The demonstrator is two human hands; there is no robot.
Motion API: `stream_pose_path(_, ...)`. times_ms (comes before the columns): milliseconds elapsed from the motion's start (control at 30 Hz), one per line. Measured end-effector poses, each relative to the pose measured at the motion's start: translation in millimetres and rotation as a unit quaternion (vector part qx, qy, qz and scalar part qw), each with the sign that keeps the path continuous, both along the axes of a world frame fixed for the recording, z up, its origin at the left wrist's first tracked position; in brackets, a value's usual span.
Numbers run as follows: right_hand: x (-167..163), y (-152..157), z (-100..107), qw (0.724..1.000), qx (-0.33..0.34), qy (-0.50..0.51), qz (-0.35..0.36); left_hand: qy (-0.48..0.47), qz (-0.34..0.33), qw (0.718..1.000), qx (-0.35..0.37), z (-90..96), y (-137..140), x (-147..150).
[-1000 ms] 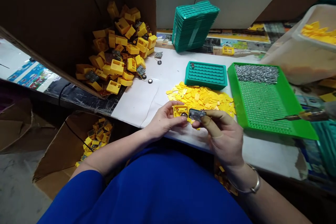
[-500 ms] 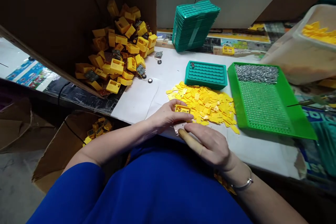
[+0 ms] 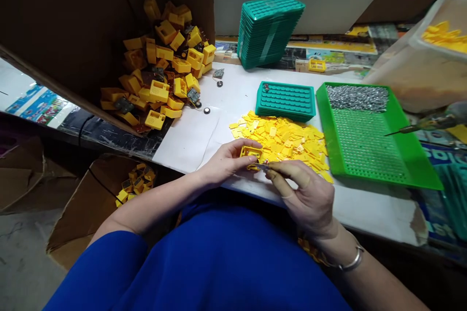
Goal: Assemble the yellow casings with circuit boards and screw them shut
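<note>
My left hand point(image 3: 229, 161) is closed round a small yellow plastic housing point(image 3: 251, 151), its open side facing up. A small circuit board point(image 3: 261, 167), seen nearly edge-on, is pinched between the thumb and fingers of my right hand point(image 3: 304, 192). The board's near edge meets the housing's lower side, beside my left thumb. Just beyond both hands spreads a heap of flat yellow plastic pieces point(image 3: 288, 141). The inside of the housing is partly covered by my fingers.
A green tray point(image 3: 419, 165) with metal screws stands right, an electric screwdriver point(image 3: 434, 121) over it. Teal trays point(image 3: 286, 99) lie behind the yellow heap, with a taller teal stack point(image 3: 268, 34) farther back. Left, a cardboard box point(image 3: 73, 48) holds yellow housings point(image 3: 158, 91).
The circuit board has turned from lying flat below the housing to nearly edge-on against it. My right hand has lifted and shifted right. The screwdriver has swung farther into view.
</note>
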State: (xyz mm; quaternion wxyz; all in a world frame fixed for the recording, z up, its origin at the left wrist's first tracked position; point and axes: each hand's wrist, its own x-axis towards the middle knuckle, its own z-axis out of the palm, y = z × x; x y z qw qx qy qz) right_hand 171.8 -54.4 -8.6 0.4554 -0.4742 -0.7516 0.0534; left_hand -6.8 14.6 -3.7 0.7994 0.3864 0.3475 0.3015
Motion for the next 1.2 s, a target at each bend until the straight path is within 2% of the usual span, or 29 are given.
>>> stream_pose_path(133,0,2,6,0.996,-0.065,0.050,-0.031,-0.015,-0.033,0.999,-0.012,1.2,-2,-5)
stream_pose_path(267,0,1,6,0.996,-0.065,0.047,-0.032,-0.025,-0.025,0.999,-0.002,-0.4,-4,-5)
stream_pose_path(333,-1,1,5,0.998,-0.044,0.030,-0.024,-0.029,-0.014,0.999,-0.013,-1.7,-5,-3)
stream_pose_path(433,-1,-1,0,0.999,0.023,-0.034,-0.014,-0.031,0.000,0.999,-0.028,-2.8,-6,-1)
stream_pose_path(600,3,-5,-7,0.978,0.137,-0.154,0.042,-0.008,0.021,0.999,-0.030,-4.4,-6,-1)
stream_pose_path(833,5,-6,-2,0.958,0.176,-0.190,0.119,-0.007,-0.002,1.000,0.012,-4.1,-9,-4)
stream_pose_path(900,5,-5,-1,0.964,0.155,-0.180,0.123,-0.009,-0.015,1.000,0.022,-3.4,-10,-6)
stream_pose_path(1067,5,3,1,0.985,0.036,-0.124,0.115,0.023,-0.033,0.996,0.074,-1.9,-11,-11)
stream_pose_path(1200,3,12,8,0.990,-0.025,-0.085,0.111,0.018,-0.039,0.998,0.048,1.4,-12,-10)
